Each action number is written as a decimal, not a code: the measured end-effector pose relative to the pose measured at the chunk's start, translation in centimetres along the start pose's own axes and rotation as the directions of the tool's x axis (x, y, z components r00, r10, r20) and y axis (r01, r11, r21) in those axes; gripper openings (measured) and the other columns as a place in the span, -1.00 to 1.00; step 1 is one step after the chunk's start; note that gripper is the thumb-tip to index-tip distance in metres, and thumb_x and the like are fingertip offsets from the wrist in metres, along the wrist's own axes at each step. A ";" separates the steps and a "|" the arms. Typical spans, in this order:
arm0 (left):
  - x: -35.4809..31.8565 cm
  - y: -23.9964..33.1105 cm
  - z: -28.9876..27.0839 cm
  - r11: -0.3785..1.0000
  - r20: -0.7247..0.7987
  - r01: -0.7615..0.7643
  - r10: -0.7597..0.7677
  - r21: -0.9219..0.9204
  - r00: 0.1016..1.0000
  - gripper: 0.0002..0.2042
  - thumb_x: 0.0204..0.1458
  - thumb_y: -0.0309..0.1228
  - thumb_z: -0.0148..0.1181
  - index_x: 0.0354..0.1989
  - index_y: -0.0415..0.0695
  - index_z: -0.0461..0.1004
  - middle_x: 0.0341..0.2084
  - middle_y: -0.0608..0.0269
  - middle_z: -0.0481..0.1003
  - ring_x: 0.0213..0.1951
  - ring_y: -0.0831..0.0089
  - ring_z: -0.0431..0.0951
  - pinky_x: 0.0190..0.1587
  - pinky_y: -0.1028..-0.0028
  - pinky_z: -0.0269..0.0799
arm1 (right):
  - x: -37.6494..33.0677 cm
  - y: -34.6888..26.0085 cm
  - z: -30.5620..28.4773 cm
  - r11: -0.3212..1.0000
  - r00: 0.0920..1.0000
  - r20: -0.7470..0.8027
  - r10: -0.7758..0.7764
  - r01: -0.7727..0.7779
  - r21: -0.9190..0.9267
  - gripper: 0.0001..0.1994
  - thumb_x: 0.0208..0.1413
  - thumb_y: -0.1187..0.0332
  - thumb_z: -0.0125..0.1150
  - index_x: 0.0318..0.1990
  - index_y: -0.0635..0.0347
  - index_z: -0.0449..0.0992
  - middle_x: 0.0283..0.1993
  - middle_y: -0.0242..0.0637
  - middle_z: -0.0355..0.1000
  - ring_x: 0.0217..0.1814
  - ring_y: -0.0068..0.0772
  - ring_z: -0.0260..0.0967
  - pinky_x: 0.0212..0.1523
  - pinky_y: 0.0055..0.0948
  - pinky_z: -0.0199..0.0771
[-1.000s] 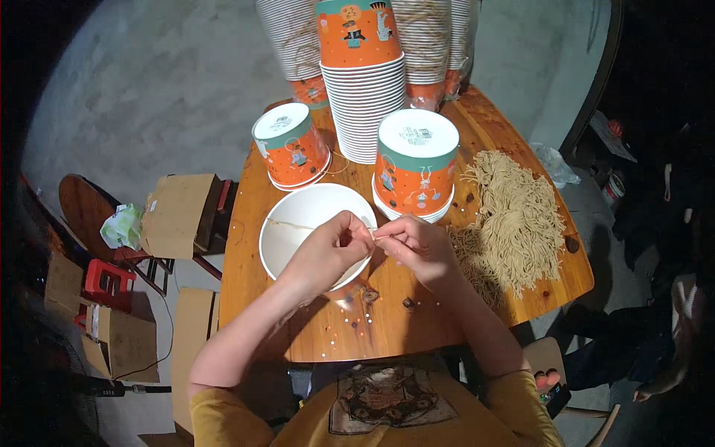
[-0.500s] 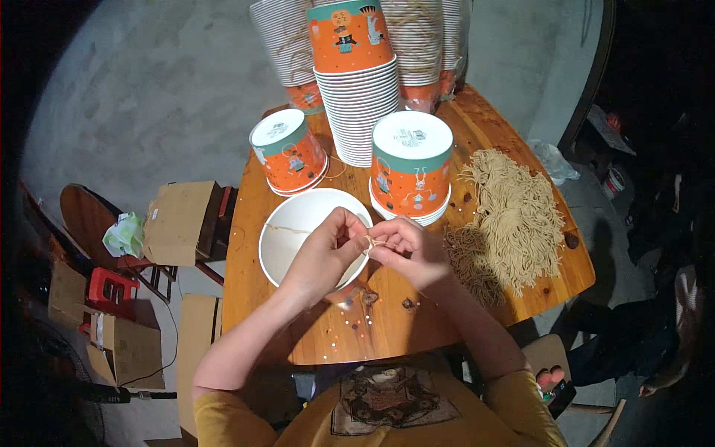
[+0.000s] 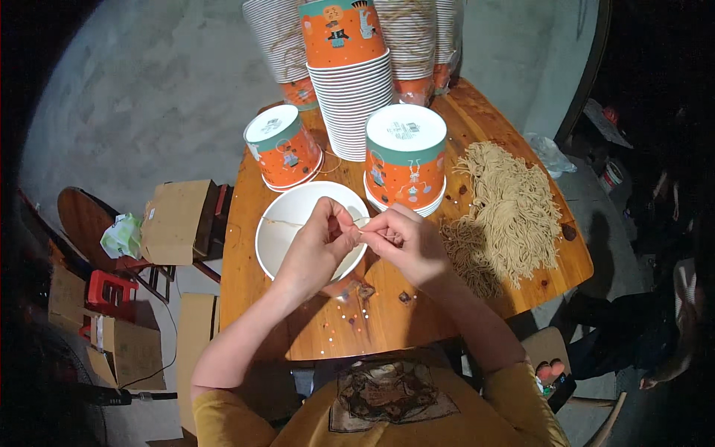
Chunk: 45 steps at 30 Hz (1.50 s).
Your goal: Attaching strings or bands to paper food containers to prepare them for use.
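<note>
Over the mouth of a white-lined paper tub [image 3: 277,246], my left hand [image 3: 316,249] and my right hand [image 3: 411,240] meet fingertip to fingertip. Both pinch a thin tan cord [image 3: 281,222] between thumb and fingers. A loose end of it trails leftward across the tub's inside. The exact shape of the cord between my fingertips is too small to make out. Just right of my right hand lies a heap of tan cords [image 3: 510,212], its lower left part in shadow.
Upturned orange-and-green tubs stand behind, one at left [image 3: 287,153] and one at right [image 3: 406,167]. Between them rises a tall tub stack [image 3: 348,104], with bagged stacks [image 3: 410,45] farther back. Small beads [image 3: 346,316] dot the wooden table [image 3: 313,335]. A person's dark-clothed legs [image 3: 618,328] show at right.
My fingertips have drawn closer together on the cord, and my right hand has shifted slightly left. The whole view has tilted a little, moving the tubs slightly up and left in the picture.
</note>
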<state>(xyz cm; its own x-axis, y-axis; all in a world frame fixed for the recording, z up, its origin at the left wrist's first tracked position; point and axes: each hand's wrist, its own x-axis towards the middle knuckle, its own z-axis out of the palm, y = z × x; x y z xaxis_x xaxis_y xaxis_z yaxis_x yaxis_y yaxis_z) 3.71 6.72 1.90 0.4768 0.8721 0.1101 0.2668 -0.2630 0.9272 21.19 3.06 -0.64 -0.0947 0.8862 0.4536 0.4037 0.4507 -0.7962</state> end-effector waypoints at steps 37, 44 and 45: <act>-1.2 1.1 0.2 0.935 -0.045 -0.114 0.137 0.334 0.990 -0.86 -0.01 -0.58 0.04 -0.25 -0.24 0.34 -0.47 0.10 0.37 -0.41 0.26 0.42 -0.29 0.33 0.35 | -1.8 2.5 -0.4 0.990 0.983 -0.118 -0.138 0.139 0.003 -0.98 0.10 0.53 0.05 -0.33 0.22 0.35 -0.40 -0.25 0.33 -0.42 -0.32 0.35 -0.38 -0.45 0.38; -1.3 1.2 0.4 0.831 -0.017 -0.262 0.310 0.490 0.951 -0.90 -0.08 -0.59 0.04 -0.35 -0.25 0.36 -0.48 0.05 0.36 -0.32 0.14 0.40 -0.21 0.25 0.33 | -1.5 2.7 -0.2 0.962 0.993 -0.092 -0.074 0.095 0.255 -0.93 0.18 0.51 -0.08 -0.25 0.29 0.35 -0.33 -0.25 0.34 -0.40 -0.46 0.35 -0.36 -0.49 0.40; -1.4 1.3 0.4 0.832 -0.020 -0.259 0.308 0.491 0.951 -0.91 -0.08 -0.59 0.04 -0.36 -0.25 0.35 -0.47 0.05 0.36 -0.31 0.14 0.40 -0.21 0.25 0.33 | -1.5 2.5 -0.3 0.968 0.993 -0.089 -0.072 0.091 0.235 -0.92 0.18 0.51 -0.08 -0.24 0.30 0.35 -0.31 -0.25 0.34 -0.39 -0.46 0.35 -0.35 -0.49 0.40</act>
<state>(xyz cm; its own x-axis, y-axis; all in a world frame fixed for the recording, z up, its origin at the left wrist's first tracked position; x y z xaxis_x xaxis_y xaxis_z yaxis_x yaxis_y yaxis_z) 3.73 5.00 2.78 0.5193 0.7565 0.3976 0.5092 -0.6475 0.5670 22.58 2.85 -3.21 -0.0419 0.8381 0.5438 0.1682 0.5425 -0.8231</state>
